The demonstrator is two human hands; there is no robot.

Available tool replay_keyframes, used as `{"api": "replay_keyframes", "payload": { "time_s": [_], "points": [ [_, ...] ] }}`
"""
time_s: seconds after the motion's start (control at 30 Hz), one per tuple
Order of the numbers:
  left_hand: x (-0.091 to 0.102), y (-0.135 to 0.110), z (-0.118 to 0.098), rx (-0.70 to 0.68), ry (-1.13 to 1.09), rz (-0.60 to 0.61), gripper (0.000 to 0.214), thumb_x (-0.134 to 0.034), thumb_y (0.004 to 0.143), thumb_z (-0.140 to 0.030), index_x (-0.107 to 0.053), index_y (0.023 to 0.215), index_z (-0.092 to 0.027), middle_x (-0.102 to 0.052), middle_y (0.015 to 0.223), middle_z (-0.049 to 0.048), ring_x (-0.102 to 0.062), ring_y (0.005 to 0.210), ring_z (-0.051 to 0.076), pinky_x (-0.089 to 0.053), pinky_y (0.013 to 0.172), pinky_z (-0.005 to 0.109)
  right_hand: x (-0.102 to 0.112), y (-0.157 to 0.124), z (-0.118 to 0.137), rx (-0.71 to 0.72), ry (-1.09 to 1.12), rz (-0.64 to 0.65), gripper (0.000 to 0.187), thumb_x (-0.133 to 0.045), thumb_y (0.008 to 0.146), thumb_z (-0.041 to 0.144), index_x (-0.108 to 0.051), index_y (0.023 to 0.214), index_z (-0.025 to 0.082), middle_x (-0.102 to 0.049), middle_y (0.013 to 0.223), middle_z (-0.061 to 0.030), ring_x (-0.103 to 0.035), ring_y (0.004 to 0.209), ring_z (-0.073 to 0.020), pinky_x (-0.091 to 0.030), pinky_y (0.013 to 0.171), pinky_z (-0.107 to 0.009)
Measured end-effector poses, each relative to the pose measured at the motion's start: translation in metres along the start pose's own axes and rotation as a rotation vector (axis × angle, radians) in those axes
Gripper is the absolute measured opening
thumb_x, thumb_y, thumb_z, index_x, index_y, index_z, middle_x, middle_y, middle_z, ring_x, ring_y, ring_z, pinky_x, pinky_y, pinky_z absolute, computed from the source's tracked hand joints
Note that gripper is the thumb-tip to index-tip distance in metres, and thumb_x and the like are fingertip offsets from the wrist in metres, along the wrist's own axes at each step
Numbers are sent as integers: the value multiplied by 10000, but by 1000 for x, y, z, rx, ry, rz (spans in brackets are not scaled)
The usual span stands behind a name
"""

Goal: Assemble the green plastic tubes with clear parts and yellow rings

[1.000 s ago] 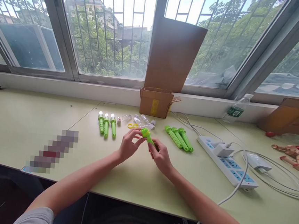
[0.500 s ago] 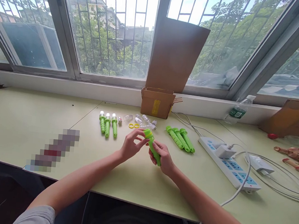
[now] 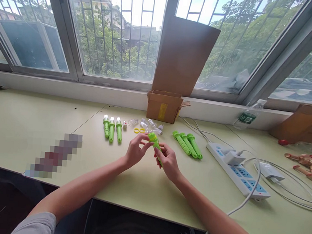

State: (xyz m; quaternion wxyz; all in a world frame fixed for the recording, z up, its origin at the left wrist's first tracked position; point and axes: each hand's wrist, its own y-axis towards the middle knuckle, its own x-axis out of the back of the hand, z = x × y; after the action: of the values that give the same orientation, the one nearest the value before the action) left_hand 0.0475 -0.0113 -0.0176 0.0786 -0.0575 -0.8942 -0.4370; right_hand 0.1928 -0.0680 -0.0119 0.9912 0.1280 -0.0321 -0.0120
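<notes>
Between both hands, above the table, is a tilted green plastic tube (image 3: 156,144) with a wider head and a yellow ring near its top; it looks like a small toy flashlight body. My left hand (image 3: 136,150) pinches the head with thumb and fingers. My right hand (image 3: 168,161) is wrapped round the lower shaft, hiding part of it. Beyond my left hand lie several similar tubes with white tips (image 3: 111,129). Yellow rings (image 3: 139,130) and clear plastic pieces (image 3: 151,123) are scattered behind the held tube. To the right rest more green tubes without white tips (image 3: 186,144).
A white power strip (image 3: 238,171) with plugged-in chargers and looping cables occupies the right side. A small cardboard box (image 3: 164,106) stands against the sill, and a plastic bottle (image 3: 249,116) leans near the window. Wooden and red pieces (image 3: 308,165) lie far right. A pixelated patch (image 3: 55,155) covers something at left.
The green tube has shifted slightly up and left. My right hand has slid upward along the shaft, closer to the head. My left hand keeps its pinch there.
</notes>
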Motion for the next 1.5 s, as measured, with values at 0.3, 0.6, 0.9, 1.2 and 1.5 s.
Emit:
{"api": "replay_keyframes", "payload": {
  "time_s": [0.3,0.6,0.9,1.2,1.5],
  "points": [
    [-1,0,-3,0,-29,26,164,-631,809,-285,-548,901,-177,-636,1064,89,-650,925,174,-610,631,297,1,-5,6,-66,127,83,322,-549,814,491,-543,916,186,-494,536,57,-378,330,-68,-270,281,-192],
    [-1,0,-5,3,-71,32,188,-635,804,-306,-538,897,-174,-639,1061,88,-666,879,166,-611,617,292,4,-3,5,-226,291,148,331,-557,791,518,-505,847,196,-499,491,59,-350,291,-62,-224,272,-176],
    [-1,-2,-2,-14,-33,0,154,-618,819,-276,-529,900,-181,-632,1069,91,-657,914,175,-617,634,311,4,1,2,-121,115,138,355,-570,781,528,-532,897,195,-552,580,32,-427,354,-85,-325,313,-205],
    [-3,-4,-1,-68,-22,-11,140,-609,827,-255,-545,932,-188,-608,1107,89,-640,936,170,-622,668,325,2,0,-4,61,-184,-10,305,-595,782,488,-576,840,189,-425,543,51,-380,452,-92,-318,401,-218],
    [-2,-4,-1,-77,-34,50,201,-631,804,-266,-533,961,-185,-588,1145,93,-636,934,169,-617,700,337,4,-3,3,-156,158,177,294,-570,795,484,-497,771,200,-406,507,72,-305,362,-60,-224,324,-193]
  ]
}}
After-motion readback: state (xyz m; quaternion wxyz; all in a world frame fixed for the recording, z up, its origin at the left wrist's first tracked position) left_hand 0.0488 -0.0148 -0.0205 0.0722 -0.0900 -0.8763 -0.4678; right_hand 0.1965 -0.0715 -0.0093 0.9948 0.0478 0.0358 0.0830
